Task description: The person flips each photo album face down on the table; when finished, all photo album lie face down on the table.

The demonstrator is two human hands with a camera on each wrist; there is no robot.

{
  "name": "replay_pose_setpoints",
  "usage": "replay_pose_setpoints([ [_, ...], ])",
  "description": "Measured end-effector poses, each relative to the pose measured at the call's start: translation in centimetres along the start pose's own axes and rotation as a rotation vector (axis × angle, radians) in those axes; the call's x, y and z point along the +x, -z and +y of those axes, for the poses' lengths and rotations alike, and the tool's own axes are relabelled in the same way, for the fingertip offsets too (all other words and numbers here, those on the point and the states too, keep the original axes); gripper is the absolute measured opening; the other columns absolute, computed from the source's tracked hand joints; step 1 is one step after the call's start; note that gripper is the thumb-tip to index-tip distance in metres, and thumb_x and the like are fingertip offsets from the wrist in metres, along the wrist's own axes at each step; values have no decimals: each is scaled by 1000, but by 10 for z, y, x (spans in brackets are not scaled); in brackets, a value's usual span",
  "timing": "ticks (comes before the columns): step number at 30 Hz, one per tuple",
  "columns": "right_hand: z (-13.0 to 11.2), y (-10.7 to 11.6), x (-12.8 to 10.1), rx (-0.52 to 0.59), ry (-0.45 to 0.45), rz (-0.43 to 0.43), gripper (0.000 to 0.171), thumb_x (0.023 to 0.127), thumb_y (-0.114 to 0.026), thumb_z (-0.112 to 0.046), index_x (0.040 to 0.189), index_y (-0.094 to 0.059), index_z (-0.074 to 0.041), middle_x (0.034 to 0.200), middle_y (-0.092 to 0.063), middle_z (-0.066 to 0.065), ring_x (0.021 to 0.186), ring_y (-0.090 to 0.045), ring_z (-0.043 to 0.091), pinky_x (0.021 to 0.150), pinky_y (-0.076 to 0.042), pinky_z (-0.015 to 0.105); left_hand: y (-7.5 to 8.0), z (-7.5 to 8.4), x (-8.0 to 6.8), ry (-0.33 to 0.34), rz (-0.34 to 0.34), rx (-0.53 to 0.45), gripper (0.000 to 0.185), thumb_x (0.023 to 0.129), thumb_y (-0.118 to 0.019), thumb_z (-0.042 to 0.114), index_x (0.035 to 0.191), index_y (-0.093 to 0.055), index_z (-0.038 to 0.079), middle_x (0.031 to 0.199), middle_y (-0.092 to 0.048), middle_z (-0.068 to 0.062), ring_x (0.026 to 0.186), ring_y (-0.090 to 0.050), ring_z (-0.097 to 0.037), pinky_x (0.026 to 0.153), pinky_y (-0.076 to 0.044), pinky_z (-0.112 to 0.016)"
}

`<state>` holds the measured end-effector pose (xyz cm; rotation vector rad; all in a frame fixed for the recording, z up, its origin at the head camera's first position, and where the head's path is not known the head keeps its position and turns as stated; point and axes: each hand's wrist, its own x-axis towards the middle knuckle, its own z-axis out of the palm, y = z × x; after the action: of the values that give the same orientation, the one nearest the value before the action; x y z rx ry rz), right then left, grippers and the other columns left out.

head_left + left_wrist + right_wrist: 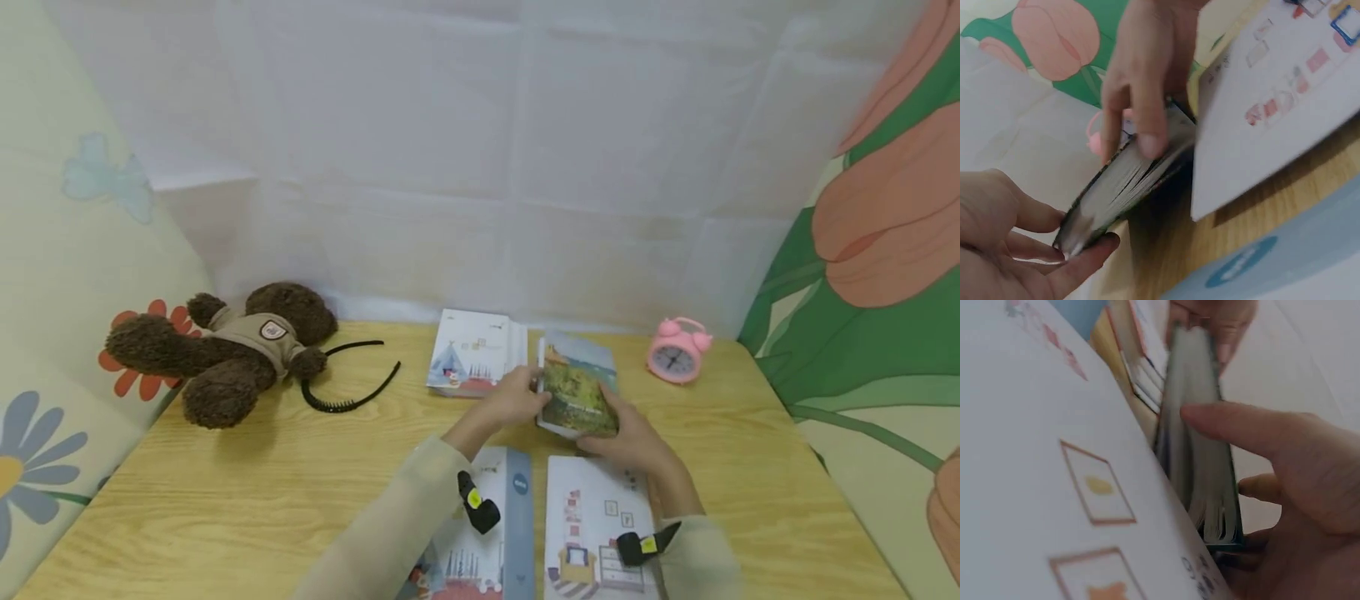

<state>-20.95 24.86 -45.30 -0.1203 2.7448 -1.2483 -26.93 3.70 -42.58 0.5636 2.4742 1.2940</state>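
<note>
Both your hands on green book [577,396] at frame centre: left hand [513,400] fingers clamp spine edge, right hand [633,437] fingers clamp lower corner. Mid-lift; next, keep grip level, clear white books.

So the count on the tabletop [247,500]: four books total, one with a landscape cover [577,392], one behind it [472,354], and two up front [480,533] [596,525]. Then one teddy bear [225,350], one black headband [348,387], one pink alarm clock [677,350]. Two hands [510,400] [637,442].
</note>
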Motion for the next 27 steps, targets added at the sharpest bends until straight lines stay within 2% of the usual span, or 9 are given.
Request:
replay_pose_setpoints([
  [2,1,5,-4,9,-25,-28,106,80,-82,-39,159,-18,-7,154,-27,31,137,-31,51,108,-27,66,-5,-2,0,34,-17,41,40,99,-57,10,134,-52,-8,114,-63,-22,98,-62,-32,78,-54,-41],
  [5,1,10,-9,-28,-69,-30,102,83,-77,-48,158,-21,-8,155,-26,31,138,-28,53,108,-26,67,-13,-4,-2,55,-38,71,34,98,-59,9,128,-56,-5,117,-62,-23,102,-61,-35,80,-54,-43],
  [6,0,11,-11,-44,-73,-25,99,84,-75,-50,158,-23,-7,155,-27,31,138,-28,53,107,-26,68,-14,-5,-3,53,-41,72,29,96,-61,8,122,-59,-5,115,-63,-23,102,-61,-37,80,-53,-45],
  [9,-4,13,-15,-79,-38,-13,89,89,-71,-46,155,-28,-4,152,-32,31,137,-31,52,107,-27,67,-17,-6,-4,56,-23,73,26,89,-68,4,113,-64,-4,116,-64,-22,105,-61,-36,83,-53,-45],
  [12,-7,13,-20,-101,1,4,82,91,-72,-36,153,-33,-1,148,-38,31,134,-36,51,107,-29,65,-21,-7,-4,43,-24,93,22,81,-73,1,101,-66,-4,100,-67,-17,87,-62,-30,73,-53,-40],
  [17,-7,15,-28,-136,-15,26,76,90,-73,-26,151,-36,1,148,-38,32,135,-35,52,108,-27,65,-31,-8,-4,11,-61,141,18,78,-74,3,94,-66,1,83,-62,-6,68,-54,-19,62,-48,-31],
  [24,-3,14,-29,-127,-24,29,75,89,-73,-26,151,-38,0,148,-39,32,135,-35,52,108,-27,67,-35,-9,-4,19,-41,151,20,77,-75,3,96,-68,4,85,-64,-4,71,-55,-18,66,-50,-31],
  [27,-1,15,-29,-117,-26,12,77,89,-74,-30,151,-38,-2,147,-39,32,134,-35,53,106,-28,67,-30,-11,-6,28,-64,134,22,76,-74,2,98,-68,4,86,-63,-4,69,-55,-17,63,-49,-31],
])
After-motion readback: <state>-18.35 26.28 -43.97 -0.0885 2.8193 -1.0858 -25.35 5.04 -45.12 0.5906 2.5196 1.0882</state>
